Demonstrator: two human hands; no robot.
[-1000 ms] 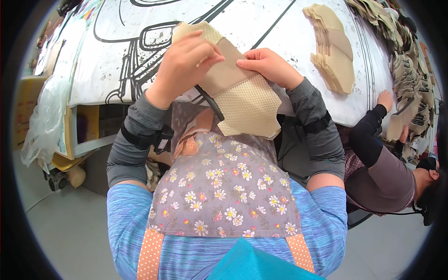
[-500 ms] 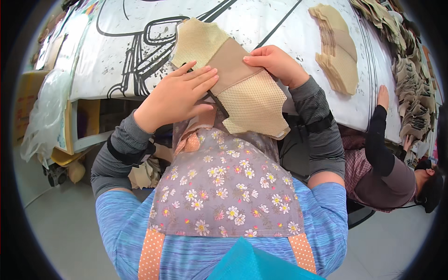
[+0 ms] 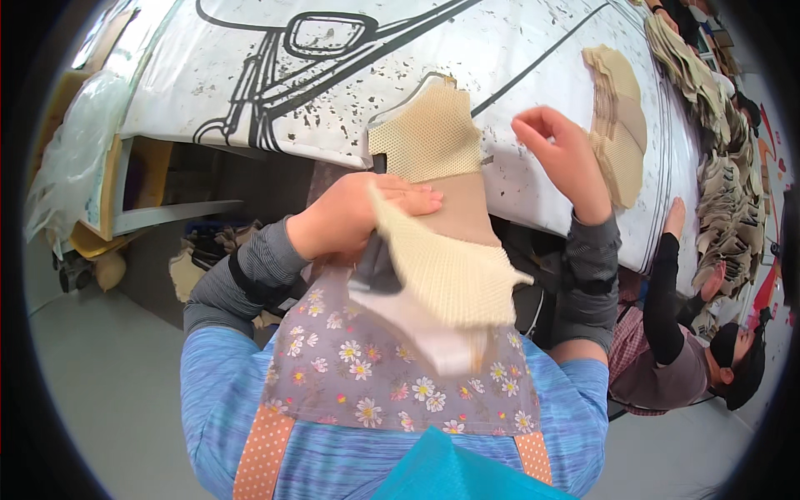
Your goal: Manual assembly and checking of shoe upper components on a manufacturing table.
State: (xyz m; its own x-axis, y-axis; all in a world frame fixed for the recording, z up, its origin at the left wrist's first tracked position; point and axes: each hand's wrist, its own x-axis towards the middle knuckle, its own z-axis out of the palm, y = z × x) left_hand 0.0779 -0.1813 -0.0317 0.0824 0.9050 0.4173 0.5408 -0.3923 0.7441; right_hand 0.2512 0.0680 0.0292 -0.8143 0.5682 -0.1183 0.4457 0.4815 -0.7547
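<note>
A beige fabric panel [image 3: 462, 196] with a smooth tan middle band and honeycomb mesh ends spans the table's front edge and my apron. My left hand [image 3: 354, 208] grips its left edge, fingers laid over the middle band; the thumb is hidden. The near mesh end [image 3: 446, 271] hangs toward me, smeared by motion, with a pale underside and a dark grey piece beneath. My right hand [image 3: 568, 154] is raised to the right of the panel, apart from it, its fingers loosely curled around nothing. A stack of similar beige panels [image 3: 617, 125] lies farther right.
The white table [image 3: 333, 104] carries black line drawings and dark specks. At right, a person [image 3: 679, 333] sits near rows of stacked beige pieces [image 3: 729, 200]. A clear plastic bag [image 3: 79, 154] hangs at the table's left end. Fabric pieces [image 3: 187, 271] are piled below.
My right hand has let go of the panel and moved up and right. The panel has turned more upright, its near end swinging toward me. My left hand has shifted right and lower.
</note>
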